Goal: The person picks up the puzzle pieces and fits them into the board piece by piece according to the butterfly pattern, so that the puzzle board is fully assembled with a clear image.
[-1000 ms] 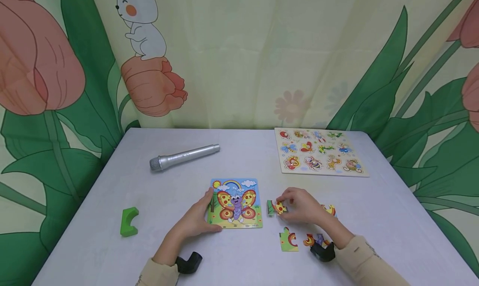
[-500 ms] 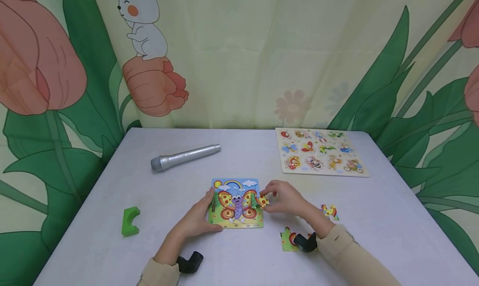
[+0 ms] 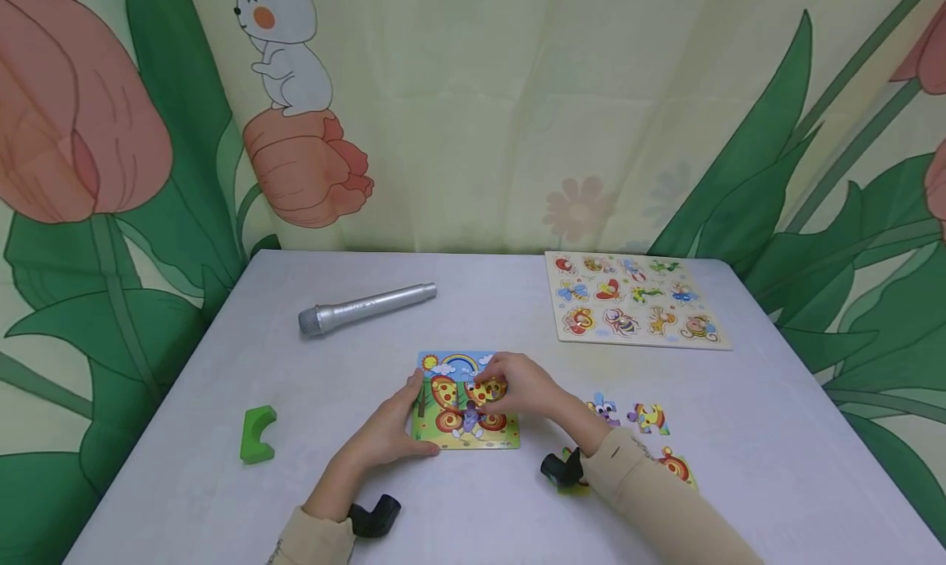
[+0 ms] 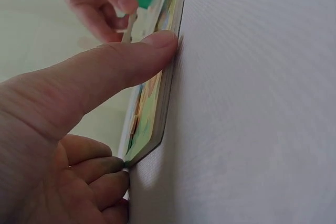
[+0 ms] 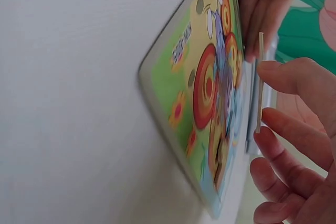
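A small square butterfly puzzle board (image 3: 466, 442) lies flat on the white table. My left hand (image 3: 384, 429) grips its near left corner, the thumb (image 4: 131, 59) along the near edge and the fingers at the left side. Over the board's right half is my right hand (image 3: 521, 384), pinching a thin puzzle piece (image 5: 261, 85) between thumb and fingertips. The piece stands on edge above the board in the right wrist view, its picture turned from that camera.
Several loose puzzle pieces (image 3: 650, 418) lie right of the board, some partly behind the right forearm. A silver microphone (image 3: 367, 309) lies at the back left, a green curved block (image 3: 258, 434) at the left. An insect puzzle board (image 3: 636, 300) lies at the back right.
My right hand has carried the puzzle piece leftward from beside the board to above its right half. The left hand has stayed at the board's left corner.
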Tool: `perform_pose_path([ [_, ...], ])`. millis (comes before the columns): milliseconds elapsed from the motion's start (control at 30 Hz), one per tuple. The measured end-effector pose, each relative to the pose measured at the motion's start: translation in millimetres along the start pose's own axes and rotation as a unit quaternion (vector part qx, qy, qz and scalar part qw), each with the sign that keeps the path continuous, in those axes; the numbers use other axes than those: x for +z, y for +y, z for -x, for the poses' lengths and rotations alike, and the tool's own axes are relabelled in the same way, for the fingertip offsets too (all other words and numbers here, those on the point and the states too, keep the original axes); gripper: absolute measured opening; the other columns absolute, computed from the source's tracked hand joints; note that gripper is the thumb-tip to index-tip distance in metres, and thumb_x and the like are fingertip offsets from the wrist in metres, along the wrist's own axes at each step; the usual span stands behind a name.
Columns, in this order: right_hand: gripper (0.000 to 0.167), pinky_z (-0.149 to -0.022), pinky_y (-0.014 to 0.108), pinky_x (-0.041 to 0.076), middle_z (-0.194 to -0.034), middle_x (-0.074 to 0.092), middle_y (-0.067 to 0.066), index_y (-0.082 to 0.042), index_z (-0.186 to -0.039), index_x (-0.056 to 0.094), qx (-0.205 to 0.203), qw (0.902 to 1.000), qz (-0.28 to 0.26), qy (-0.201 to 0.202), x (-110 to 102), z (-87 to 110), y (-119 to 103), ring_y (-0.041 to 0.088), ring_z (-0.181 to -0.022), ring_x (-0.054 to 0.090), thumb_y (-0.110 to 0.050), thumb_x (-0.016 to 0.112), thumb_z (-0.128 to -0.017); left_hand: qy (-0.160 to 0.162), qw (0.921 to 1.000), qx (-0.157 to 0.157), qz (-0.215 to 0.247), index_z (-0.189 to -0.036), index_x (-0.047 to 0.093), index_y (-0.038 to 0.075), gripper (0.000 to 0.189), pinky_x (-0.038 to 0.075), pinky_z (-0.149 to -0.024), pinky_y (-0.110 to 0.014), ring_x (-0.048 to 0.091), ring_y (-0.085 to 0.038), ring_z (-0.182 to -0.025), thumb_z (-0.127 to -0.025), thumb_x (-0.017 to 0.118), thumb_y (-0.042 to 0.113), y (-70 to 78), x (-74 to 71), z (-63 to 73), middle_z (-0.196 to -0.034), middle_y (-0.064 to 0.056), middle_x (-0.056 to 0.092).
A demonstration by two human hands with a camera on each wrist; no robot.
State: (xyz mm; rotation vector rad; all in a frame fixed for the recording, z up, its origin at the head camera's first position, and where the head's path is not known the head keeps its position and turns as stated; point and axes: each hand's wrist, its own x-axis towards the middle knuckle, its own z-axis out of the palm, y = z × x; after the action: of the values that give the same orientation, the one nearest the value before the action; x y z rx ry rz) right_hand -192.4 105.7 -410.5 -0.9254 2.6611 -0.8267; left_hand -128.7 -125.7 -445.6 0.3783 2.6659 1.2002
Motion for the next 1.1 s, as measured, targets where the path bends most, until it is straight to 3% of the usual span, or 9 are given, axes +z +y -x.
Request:
perform_pose_path([
  [367,0.037,-0.063,0.021,0.044,-0.093,0.06,-0.001,-0.009,-0.101,0.071,-0.012,0.9996,0.013,-0.022,15,-19.8,-17,0.014,-0.077,0.053,-0.027,0.079,-0.07,-0.003,0.9999,0.015,0.0,-0.144,0.015,-0.003,0.11,0.022,-0.107,-0.048,0.02,-0.035,-0.134,-0.063,0.084,0.026,-1.3,-1.2,0.4,-0.147,-0.022,0.021],
  [633,0.038,-0.075,0.024,0.048,-0.099,0.063,0.0,-0.008,-0.103,0.071,-0.004,0.9984,0.044,-0.033,23,-31.2,-26,0.013,-0.089,0.056,-0.027,0.078,-0.071,-0.002,0.9997,0.022,0.005,-0.144,0.015,-0.003,0.109,0.022,-0.107,-0.049,0.02,-0.035,-0.134,-0.063,0.084,0.024,-1.5,-2.3,1.9,-0.146,-0.023,0.021],
  [900,0.038,-0.09,0.032,0.046,-0.109,0.065,0.004,-0.008,-0.103,0.071,0.009,0.9977,0.058,-0.035,25,-36.2,-30,0.02,-0.112,0.053,-0.029,0.078,-0.071,-0.003,0.9997,0.024,0.009,-0.144,0.016,-0.003,0.109,0.022,-0.107,-0.049,0.02,-0.035,-0.135,-0.064,0.084,0.025,-2.3,-2.3,2.1,-0.147,-0.023,0.02],
  [1100,0.038,-0.089,0.033,0.046,-0.108,0.065,0.003,-0.008,-0.103,0.071,0.013,0.9973,0.063,-0.036,26,-37.0,-31,0.019,-0.11,0.053,-0.029,0.078,-0.071,-0.003,0.9998,0.02,0.007,-0.144,0.015,-0.003,0.109,0.021,-0.107,-0.049,0.02,-0.035,-0.135,-0.064,0.084,0.025,-2.7,-2.2,1.2,-0.147,-0.023,0.02],
])
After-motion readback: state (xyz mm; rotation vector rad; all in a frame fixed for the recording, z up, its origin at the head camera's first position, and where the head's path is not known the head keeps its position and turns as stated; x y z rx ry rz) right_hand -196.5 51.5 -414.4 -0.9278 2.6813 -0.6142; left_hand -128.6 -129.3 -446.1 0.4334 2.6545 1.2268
